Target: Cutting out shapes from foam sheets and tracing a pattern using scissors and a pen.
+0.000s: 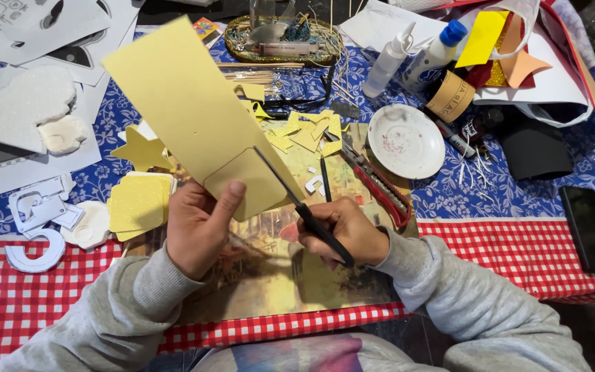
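Observation:
My left hand (200, 226) holds up a long pale yellow foam sheet (187, 103) by its lower end, thumb pressed on a pencilled outline there. My right hand (342, 231) grips black-handled scissors (297, 203), whose blades are cutting into the sheet's lower right edge along the drawn line. Both hands hover over a picture-printed mat (290, 275) on the table. A stack of yellow glitter squares (138, 203) lies just left of my left hand, and a yellow star (142, 150) sits behind it.
A red utility knife (380, 182), a white plate (405, 141) and yellow scraps (308, 134) lie beyond my right hand. Two glue bottles (414, 55), a tape roll (450, 96) and paper piles stand at the back. A black phone (590, 231) rests at the right, white cut-outs (39, 207) at the left.

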